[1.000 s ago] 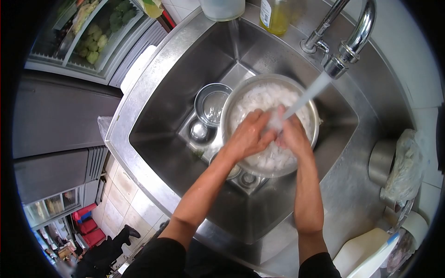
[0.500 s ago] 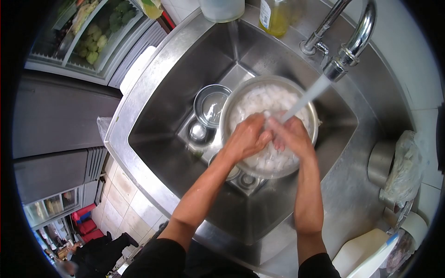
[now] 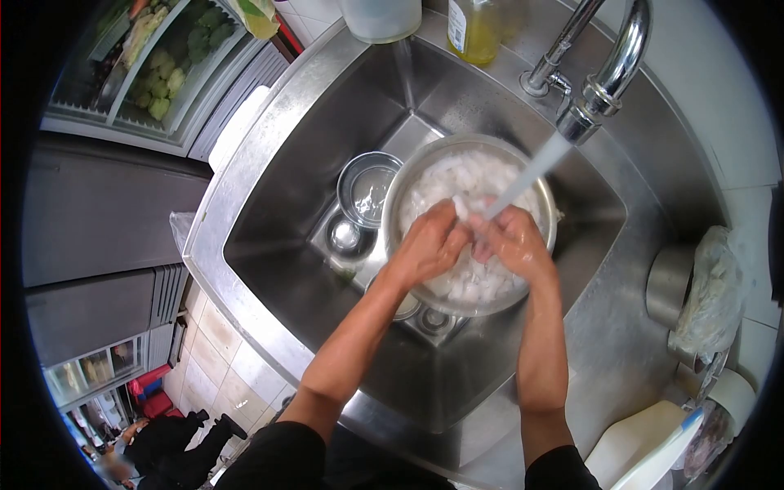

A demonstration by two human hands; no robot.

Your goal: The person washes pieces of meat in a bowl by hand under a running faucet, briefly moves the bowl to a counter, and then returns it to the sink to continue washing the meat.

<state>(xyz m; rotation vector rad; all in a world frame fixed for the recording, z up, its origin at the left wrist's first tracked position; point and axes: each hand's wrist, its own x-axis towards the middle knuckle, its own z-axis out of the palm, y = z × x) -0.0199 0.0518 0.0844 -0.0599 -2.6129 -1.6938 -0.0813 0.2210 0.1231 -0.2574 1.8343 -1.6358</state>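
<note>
In the sink a round metal bowl holds many pale white, wet pieces of food that could be squid or shrimp; the exact kind is unclear. Above them my left hand is closed, pinching one white piece between thumb and fingers. My right hand meets it from the other side with curled fingers, also at that piece. Water runs from the faucet past my right fingers into the bowl. Both hands partly hide the contents.
A small metal bowl sits left of the large one in the steel sink. Behind are a bottle of yellow liquid and a pale tub. A bagged item lies right. Another person is at lower left.
My right hand has turned and its fingers have curled in, where before they stretched across my left. The white piece now shows more clearly at my left fingertips.
</note>
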